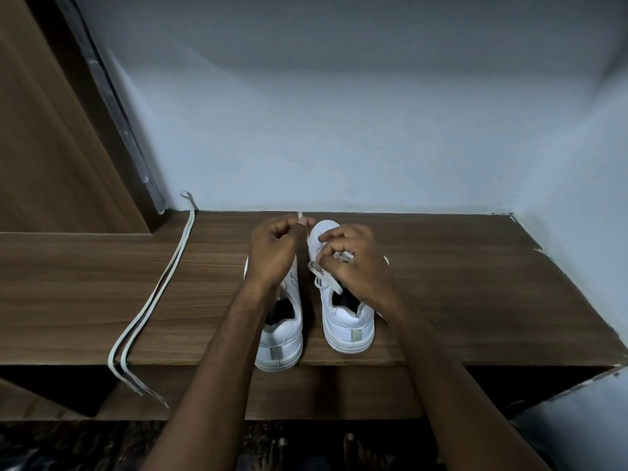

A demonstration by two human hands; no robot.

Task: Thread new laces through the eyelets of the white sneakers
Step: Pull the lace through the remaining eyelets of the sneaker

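Two white sneakers stand side by side on a brown wooden shelf [475, 294], heels toward me. The left sneaker [282, 338] has no lace that I can see. The right sneaker [346, 321] carries a white lace [326, 280] partly threaded, with loose loops over its tongue. My left hand [273, 249] hovers over the left sneaker's front and pinches the tip of that lace above the toes. My right hand [350, 256] rests on the right sneaker's eyelet area, fingers closed on the lace. A second white lace [159, 290] lies folded along the shelf's left part.
The spare lace's ends hang over the shelf's front edge [136, 385]. A pale wall [339, 130] closes the back and right. A wooden door or panel [51, 147] stands at the left. My bare toes [350, 443] show on the dark floor below.
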